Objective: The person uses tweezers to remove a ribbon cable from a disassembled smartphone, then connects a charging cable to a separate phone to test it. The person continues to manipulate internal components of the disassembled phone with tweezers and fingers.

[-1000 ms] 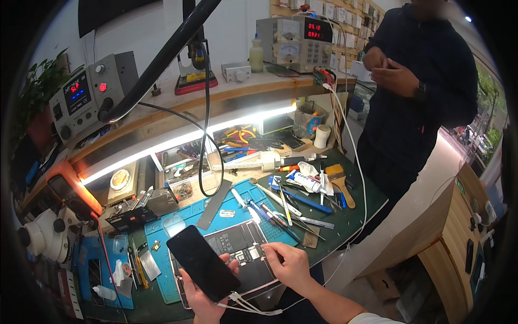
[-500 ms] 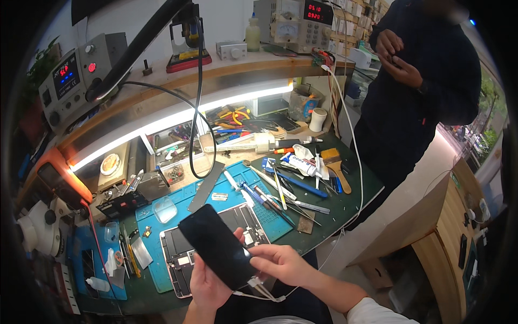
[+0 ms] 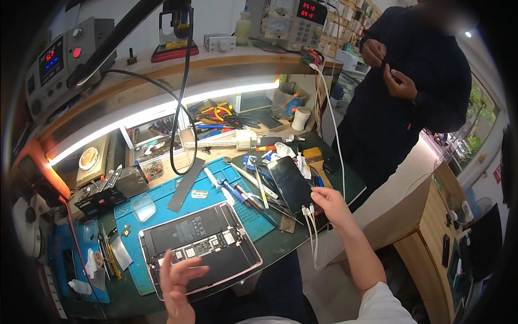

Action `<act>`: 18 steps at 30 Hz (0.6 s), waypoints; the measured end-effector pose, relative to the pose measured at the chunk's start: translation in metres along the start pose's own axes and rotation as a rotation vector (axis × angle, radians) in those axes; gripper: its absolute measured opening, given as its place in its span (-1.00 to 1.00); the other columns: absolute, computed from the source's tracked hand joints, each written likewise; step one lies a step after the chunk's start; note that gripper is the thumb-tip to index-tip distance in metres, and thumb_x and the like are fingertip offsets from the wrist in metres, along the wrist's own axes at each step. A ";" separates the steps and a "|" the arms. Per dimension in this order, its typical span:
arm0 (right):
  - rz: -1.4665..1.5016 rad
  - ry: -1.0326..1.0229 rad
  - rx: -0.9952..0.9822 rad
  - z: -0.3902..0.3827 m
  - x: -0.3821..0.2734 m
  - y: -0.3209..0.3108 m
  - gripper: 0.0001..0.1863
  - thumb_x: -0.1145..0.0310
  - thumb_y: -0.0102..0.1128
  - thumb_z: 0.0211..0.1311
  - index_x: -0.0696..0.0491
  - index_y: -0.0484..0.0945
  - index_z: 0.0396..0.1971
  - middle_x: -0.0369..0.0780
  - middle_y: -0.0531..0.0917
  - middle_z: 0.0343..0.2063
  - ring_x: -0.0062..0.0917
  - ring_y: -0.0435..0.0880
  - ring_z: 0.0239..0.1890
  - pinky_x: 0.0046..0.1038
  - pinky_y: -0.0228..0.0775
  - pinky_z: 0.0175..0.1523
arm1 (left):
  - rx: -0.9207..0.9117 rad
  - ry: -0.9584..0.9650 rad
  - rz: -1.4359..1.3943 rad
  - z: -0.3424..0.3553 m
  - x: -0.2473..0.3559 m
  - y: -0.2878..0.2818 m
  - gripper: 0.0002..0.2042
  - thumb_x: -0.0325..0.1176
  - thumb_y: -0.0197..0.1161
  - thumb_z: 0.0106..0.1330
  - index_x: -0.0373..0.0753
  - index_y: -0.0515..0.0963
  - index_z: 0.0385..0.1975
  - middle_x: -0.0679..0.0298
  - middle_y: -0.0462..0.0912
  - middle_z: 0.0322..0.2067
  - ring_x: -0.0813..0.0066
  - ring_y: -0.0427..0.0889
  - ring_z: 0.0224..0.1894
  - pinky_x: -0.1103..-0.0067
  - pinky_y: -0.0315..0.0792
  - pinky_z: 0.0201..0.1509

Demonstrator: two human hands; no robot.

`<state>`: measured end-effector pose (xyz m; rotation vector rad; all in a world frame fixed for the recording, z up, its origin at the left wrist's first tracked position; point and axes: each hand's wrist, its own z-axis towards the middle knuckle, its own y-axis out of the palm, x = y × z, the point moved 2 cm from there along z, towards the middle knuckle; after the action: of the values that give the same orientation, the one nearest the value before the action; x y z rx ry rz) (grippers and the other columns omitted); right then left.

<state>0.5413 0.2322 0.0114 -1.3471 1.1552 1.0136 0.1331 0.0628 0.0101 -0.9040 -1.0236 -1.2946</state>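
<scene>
The left hand is held empty, fingers spread, over the near side of the opened tablet. The black phone, white cables plugged into its bottom edge, is pinched by the right hand over the worktop, just beside scattered tools.

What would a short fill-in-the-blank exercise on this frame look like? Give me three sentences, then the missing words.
1. The right hand touches the dark phone, whose plugged-in cables are ____ in colour.
2. The mat under the opened tablet is ____.
3. The left hand holds ____.

Missing words: white; blue; nothing.
</scene>
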 end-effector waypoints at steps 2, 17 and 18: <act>-0.053 0.023 -0.009 0.015 -0.005 0.002 -0.69 0.35 0.18 0.59 0.20 0.67 0.13 -0.38 0.73 -0.33 -0.76 0.68 -0.34 -0.64 0.50 -0.25 | 0.092 0.105 0.217 -0.007 -0.001 -0.020 -0.07 0.40 -0.23 0.59 -0.37 0.00 0.60 -0.01 0.63 0.12 0.24 0.75 0.02 0.36 0.54 0.21; -0.445 -0.309 0.430 -0.015 -0.014 0.004 -0.72 0.30 0.21 0.57 0.19 0.76 -0.04 -0.27 0.75 -0.48 -0.70 0.65 -0.48 -0.60 0.49 -0.32 | 0.294 0.216 0.566 -0.025 -0.016 -0.069 -0.30 0.04 0.00 0.69 -0.42 0.15 0.55 0.07 0.66 0.01 0.34 0.68 -0.09 0.39 0.50 0.15; -0.412 -0.331 0.426 -0.023 -0.019 0.010 -0.73 0.31 0.19 0.58 0.19 0.76 -0.04 -0.27 0.75 -0.47 -0.70 0.65 -0.48 -0.61 0.49 -0.32 | 0.256 0.209 0.566 -0.027 -0.018 -0.071 -0.29 0.08 0.03 0.67 -0.41 0.17 0.53 0.04 0.63 0.08 0.28 0.68 -0.01 0.35 0.52 0.17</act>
<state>0.5273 0.2111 0.0304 -0.9749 0.7464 0.6153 0.0644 0.0368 -0.0177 -0.7678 -0.6802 -0.7434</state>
